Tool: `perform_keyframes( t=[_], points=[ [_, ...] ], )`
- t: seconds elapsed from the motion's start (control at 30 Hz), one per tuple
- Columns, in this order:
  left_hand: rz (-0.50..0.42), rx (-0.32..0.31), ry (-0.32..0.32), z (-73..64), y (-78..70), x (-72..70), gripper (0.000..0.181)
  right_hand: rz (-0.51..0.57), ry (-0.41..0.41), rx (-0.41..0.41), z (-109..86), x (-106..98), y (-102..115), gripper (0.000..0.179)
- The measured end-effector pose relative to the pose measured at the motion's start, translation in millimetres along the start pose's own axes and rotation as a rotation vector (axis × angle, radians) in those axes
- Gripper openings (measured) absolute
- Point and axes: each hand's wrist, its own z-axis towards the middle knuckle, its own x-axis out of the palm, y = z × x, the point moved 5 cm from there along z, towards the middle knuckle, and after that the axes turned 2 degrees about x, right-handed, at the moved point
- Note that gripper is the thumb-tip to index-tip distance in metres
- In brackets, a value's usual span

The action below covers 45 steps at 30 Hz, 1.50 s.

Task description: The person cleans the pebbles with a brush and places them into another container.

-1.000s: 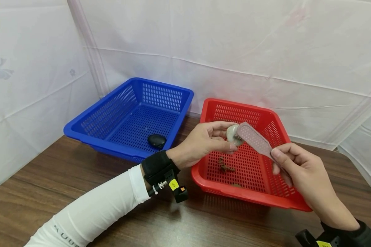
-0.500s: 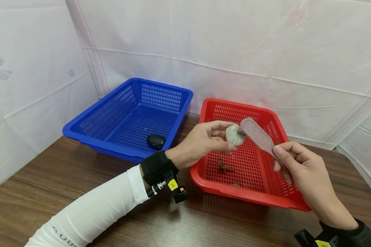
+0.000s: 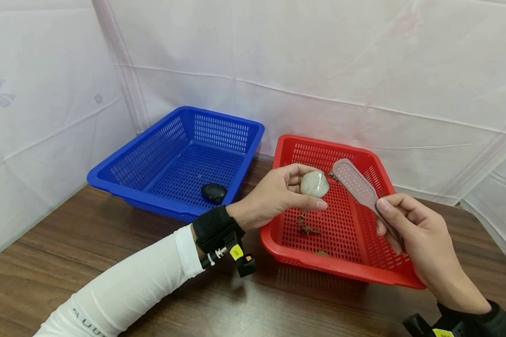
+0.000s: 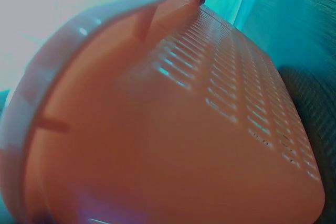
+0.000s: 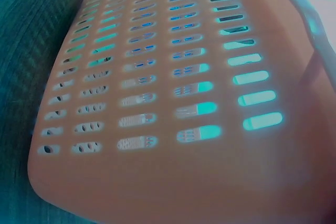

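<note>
In the head view my left hand [image 3: 274, 194] holds a smooth pale stone [image 3: 315, 183] between thumb and fingers, above the red basket [image 3: 333, 267]. My right hand [image 3: 421, 234] pinches the handle of a flat pinkish brush [image 3: 356, 185], its dotted back facing up. Short dark bristles show at the brush's tip, a small gap to the right of the stone. Beneath the hands, brown crumbly bits [image 3: 308, 229] lie on the basket floor. Both wrist views show mostly the slotted outer wall of the red basket [image 4: 157, 145], with neither the stone nor the brush clearly visible.
A blue basket [image 3: 143, 196] stands to the left of the red one, with a shiny black stone [image 3: 213, 192] in its near right corner. Both baskets rest on a brown wooden table [image 3: 160, 299]. Pale curtains [image 3: 303, 61] hang behind and at the sides.
The brush has come away from the stone, moving a little up and to the right. The stone has turned in my left hand and shows a glossy face. Both baskets stay in place.
</note>
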Motion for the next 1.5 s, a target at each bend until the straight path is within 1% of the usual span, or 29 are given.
perform_keyframes(
  t=[0.1, 0.23, 0.33, 0.43, 0.57, 0.67, 0.73, 0.83, 0.97, 1.1, 1.23, 1.3, 1.4, 1.5],
  points=[
    [0.020, -0.005, 0.012, 0.1, 0.6, 0.0, 0.055, -0.002, 0.008, 0.004, -0.3, 0, 0, 0.011],
    [0.028, 0.006, 0.034, -0.2, 0.1, 0.6, 0.052, -0.002, 0.014, 0.002, -0.5, 1, 1, 0.011],
    [0.033, 0.008, 0.050, -0.3, -0.3, 1.6, 0.051, 0.007, 0.017, -0.012, -0.5, 2, 2, 0.011],
    [0.043, 0.010, 0.083, 0.1, -0.8, 4.1, 0.048, 0.025, 0.030, -0.035, -0.6, 2, 3, 0.011],
    [0.062, 0.008, 0.133, 1.6, -1.3, 8.3, 0.046, 0.082, 0.095, -0.100, -0.5, 2, 5, 0.011],
    [0.075, 0.004, 0.148, 2.7, -2.1, 10.6, 0.048, 0.117, 0.153, -0.146, -0.5, 2, 7, 0.015],
    [0.071, 0.005, 0.157, 3.1, -2.5, 11.4, 0.050, 0.109, 0.171, -0.151, -0.7, 2, 7, 0.016],
    [0.050, 0.010, 0.171, 2.5, -3.4, 11.9, 0.051, 0.059, 0.151, -0.126, -1.2, 2, 5, 0.013],
    [0.031, 0.018, 0.174, 1.0, -3.7, 10.8, 0.053, -0.016, 0.079, -0.064, -1.5, 2, 2, 0.008],
    [0.029, 0.026, 0.162, 0.6, -3.1, 9.6, 0.051, -0.056, 0.039, -0.019, 0.0, 2, 2, 0.010],
    [0.010, 0.023, 0.144, 1.1, -2.1, 8.6, 0.049, -0.065, -0.005, 0.007, 1.7, 0, 2, 0.012],
    [-0.001, 0.017, 0.137, 1.4, -1.4, 8.4, 0.048, -0.048, -0.028, 0.003, 2.0, -1, 2, 0.012],
    [-0.019, 0.007, 0.132, 1.5, -0.6, 8.5, 0.047, 0.008, -0.053, -0.035, 1.6, -3, 3, 0.012],
    [-0.026, 0.007, 0.133, 1.1, -0.8, 8.6, 0.046, 0.062, -0.002, -0.091, 0.8, -2, 5, 0.010]
  ],
)
